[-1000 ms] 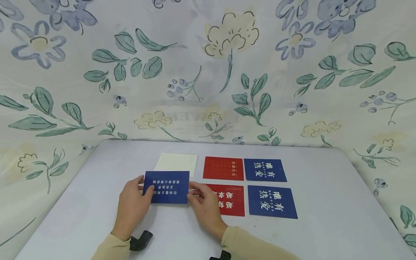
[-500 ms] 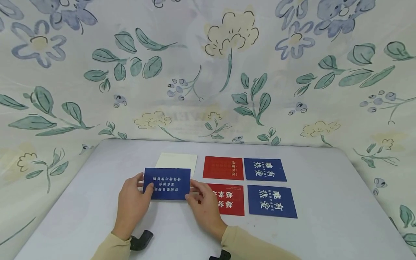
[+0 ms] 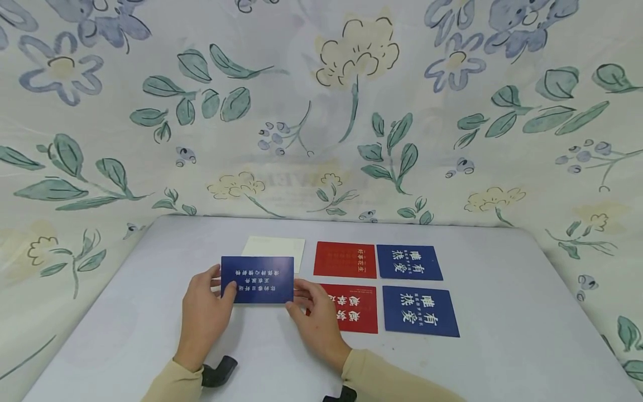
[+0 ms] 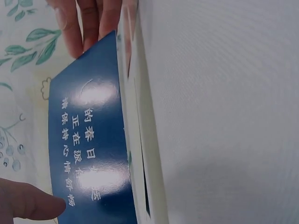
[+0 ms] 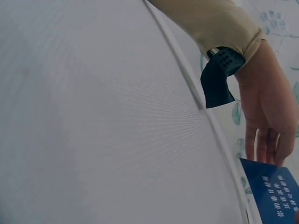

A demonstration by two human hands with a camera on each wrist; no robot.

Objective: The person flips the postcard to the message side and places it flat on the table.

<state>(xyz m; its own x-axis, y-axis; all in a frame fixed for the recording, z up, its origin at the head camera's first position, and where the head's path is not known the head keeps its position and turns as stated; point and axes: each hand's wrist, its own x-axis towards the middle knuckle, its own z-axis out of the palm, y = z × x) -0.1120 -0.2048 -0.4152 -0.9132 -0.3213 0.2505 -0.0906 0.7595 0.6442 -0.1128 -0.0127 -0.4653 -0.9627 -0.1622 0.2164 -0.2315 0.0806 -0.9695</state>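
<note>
A blue card [image 3: 257, 279] with white Chinese lettering is held up above the table by both hands. My left hand [image 3: 205, 312] pinches its left edge, with the thumb on the printed face. At the right edge my right hand [image 3: 317, 318] grips it between thumb and fingers. In the left wrist view, the blue card [image 4: 88, 135] shows glare, with the left thumb [image 4: 35, 203] at one end and right fingers [image 4: 86, 23] at the other. The right wrist view catches the left hand [image 5: 268, 102] on the card [image 5: 268, 191]. Behind it lies a cream card [image 3: 276, 248], partly covered.
Two red cards, a far one [image 3: 345, 259] and a near one [image 3: 358, 310], lie right of the held card; my right hand partly hides the near one. Beside them lie two blue cards, far [image 3: 409, 262] and near [image 3: 421, 311]. A floral cloth [image 3: 301, 111] hangs behind the white table [image 3: 502, 312].
Both hands have raised the blue card slightly away from me and tilted it, so its face looks shorter. The cards on the table have stayed put.
</note>
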